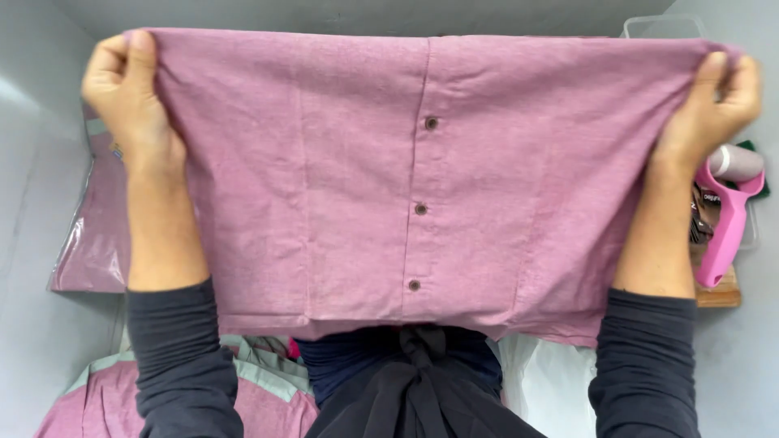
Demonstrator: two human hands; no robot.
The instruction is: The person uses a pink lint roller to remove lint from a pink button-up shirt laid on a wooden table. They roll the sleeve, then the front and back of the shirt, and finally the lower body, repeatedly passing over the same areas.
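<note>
Two hands hold a pink buttoned shirt (422, 186) stretched flat in the head view, above a grey surface (32, 341). The left hand (130, 93) is clenched on the shirt's upper left corner, thumb on top, and the right hand (710, 101) grips the upper right corner the same way. Three dark buttons (420, 208) run down the placket in the middle. Just beside the right wrist lies a pink lint roller (730, 211) on a wooden block (718, 292). A bagged pink garment (93, 235) lies behind the left forearm, and another pink garment (97, 401) sits near the left sleeve.
</note>
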